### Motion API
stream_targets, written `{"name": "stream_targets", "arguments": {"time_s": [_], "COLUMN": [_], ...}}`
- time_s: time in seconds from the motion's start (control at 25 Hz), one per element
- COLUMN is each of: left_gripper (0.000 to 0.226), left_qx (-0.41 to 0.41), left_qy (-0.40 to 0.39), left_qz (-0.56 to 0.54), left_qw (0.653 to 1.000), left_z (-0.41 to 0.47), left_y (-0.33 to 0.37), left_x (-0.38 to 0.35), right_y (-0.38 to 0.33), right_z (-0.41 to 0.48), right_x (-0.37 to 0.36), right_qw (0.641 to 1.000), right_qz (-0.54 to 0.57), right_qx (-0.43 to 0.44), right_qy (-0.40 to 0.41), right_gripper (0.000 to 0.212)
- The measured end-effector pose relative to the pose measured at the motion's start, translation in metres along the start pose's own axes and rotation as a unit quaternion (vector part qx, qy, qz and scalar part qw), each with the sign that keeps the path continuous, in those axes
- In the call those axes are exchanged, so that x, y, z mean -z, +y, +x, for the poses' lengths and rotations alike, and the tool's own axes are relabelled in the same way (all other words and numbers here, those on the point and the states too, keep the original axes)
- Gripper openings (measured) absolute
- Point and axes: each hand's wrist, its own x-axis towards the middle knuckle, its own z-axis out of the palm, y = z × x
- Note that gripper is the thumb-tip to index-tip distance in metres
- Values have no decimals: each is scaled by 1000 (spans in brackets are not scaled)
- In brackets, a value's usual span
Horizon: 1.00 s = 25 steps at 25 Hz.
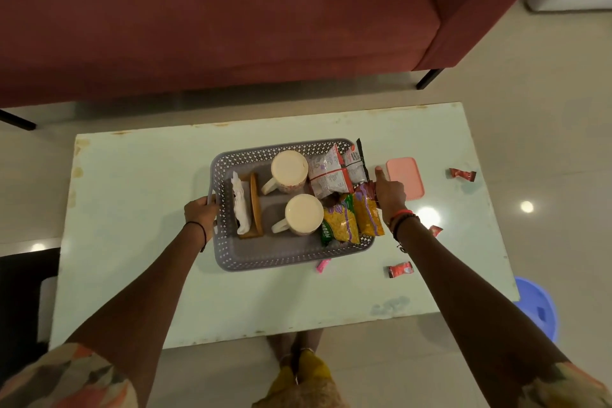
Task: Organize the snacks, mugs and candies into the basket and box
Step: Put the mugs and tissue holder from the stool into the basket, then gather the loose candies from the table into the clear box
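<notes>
A grey perforated basket (265, 260) sits mid-table. Inside stand two cream mugs (289, 171) (303, 214), a wooden napkin holder with white tissue (246, 207), white-and-red snack packets (334, 170) and yellow snack packets (352, 223). My left hand (200, 212) grips the basket's left handle. My right hand (389, 190) holds the basket's right edge, thumb raised. A pink lidded box (409, 175) lies just right of it. Red candies (462, 174) (400, 269) (435, 230) and a pink candy (323, 265) lie loose on the table.
The pale green table (132, 209) stands in front of a maroon sofa (231, 16). A blue plastic stool (538, 308) sits at the table's right near corner. My feet show under the near edge.
</notes>
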Motion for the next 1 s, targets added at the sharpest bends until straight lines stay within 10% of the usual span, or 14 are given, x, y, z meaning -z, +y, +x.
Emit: {"name": "stream_targets", "arguments": {"time_s": [0.6,1.0], "left_gripper": [9,37], "left_qx": [-11,-103], "left_qy": [6,182], "left_qz": [79,29], "left_qw": [997,977], "left_z": [29,-67], "left_y": [-1,-17], "left_x": [-9,-11], "right_y": [-4,12], "right_z": [24,-27], "right_x": [-19,30], "right_qw": [998,998], "right_qz": [-64,-28], "right_qx": [23,49], "right_qy": [-13,-2], "right_gripper": [52,35]}}
